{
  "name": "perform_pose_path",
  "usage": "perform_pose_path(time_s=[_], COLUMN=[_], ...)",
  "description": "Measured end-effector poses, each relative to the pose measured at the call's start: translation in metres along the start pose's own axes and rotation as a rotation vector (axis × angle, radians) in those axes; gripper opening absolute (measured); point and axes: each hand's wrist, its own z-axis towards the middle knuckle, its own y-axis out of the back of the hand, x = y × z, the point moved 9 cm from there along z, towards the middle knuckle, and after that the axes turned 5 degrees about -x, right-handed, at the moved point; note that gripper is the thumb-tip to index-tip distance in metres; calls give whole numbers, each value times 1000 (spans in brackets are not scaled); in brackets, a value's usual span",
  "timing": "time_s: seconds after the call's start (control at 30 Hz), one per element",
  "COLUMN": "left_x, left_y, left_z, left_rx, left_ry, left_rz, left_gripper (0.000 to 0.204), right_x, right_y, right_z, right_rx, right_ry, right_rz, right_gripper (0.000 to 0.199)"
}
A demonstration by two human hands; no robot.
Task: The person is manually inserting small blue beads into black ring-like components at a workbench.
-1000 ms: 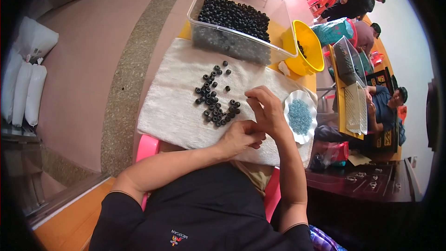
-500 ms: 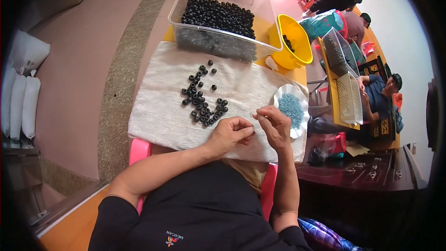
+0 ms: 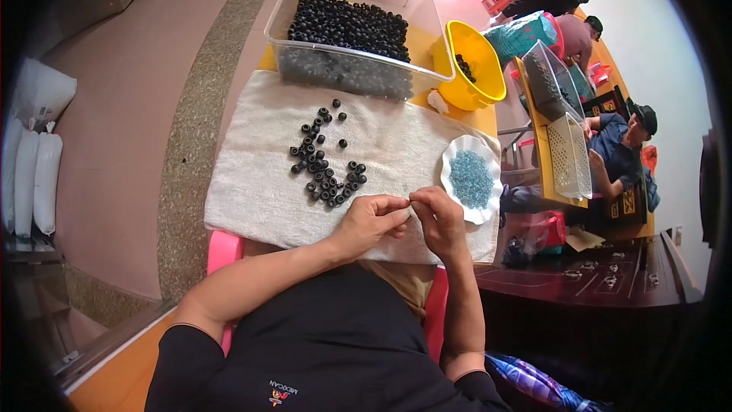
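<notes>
My left hand (image 3: 369,220) and my right hand (image 3: 441,217) meet fingertip to fingertip above a white cloth (image 3: 259,206). Both are closed in a pinch, and whatever lies between the fingers is too small to make out. Left of them, a loose group of round black pieces with holes, like large beads (image 3: 329,187), is spread over the cloth. Close by my right hand, a white dish with a wavy rim (image 3: 494,159) holds many tiny pale-blue pieces (image 3: 471,178).
A clear plastic bin (image 3: 358,57) of black pieces stands at the far side, beside a yellow tub (image 3: 476,95) with a few more. To the right, a person in dark clothes (image 3: 614,149) sits at another table with a white perforated basket (image 3: 568,156). White sacks (image 3: 36,183) stand at left.
My right hand has come left and slightly down, so its fingertips now meet those of my left hand. The whole view has shifted a little. The black pieces lie as before.
</notes>
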Motion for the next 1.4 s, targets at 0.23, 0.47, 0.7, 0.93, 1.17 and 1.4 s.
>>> perform_pose_path(time_s=[0.23, 0.47, 0.7, 0.93, 1.17, 1.4], left_x=[0, -1, 2, 2, 3, 0], left_y=[0, 0, 1, 2, 2, 2], left_z=[0, 1, 1, 2, 1, 2], left_rx=[11, 9, -6, -5, -5, 7], left_ry=[3, -6, 8, -1, 0, -7], left_rz=[19, 8, -16, -29, 1, -7], left_gripper=[26, 25, 24, 22, 20, 19], right_x=[3, 8, 4, -22, -21, -4], right_y=[-2, -1, 1, -9, -7, -3], right_z=[-5, -7, -14, -23, -25, -21], right_rx=[-26, -95, -141, 18, 22, -40], right_ry=[33, 85, 89, -213, -147, -56], right_rz=[-15, -19, 17, 242, 354, 224], right_gripper=[13, 13, 13, 8, 12, 13])
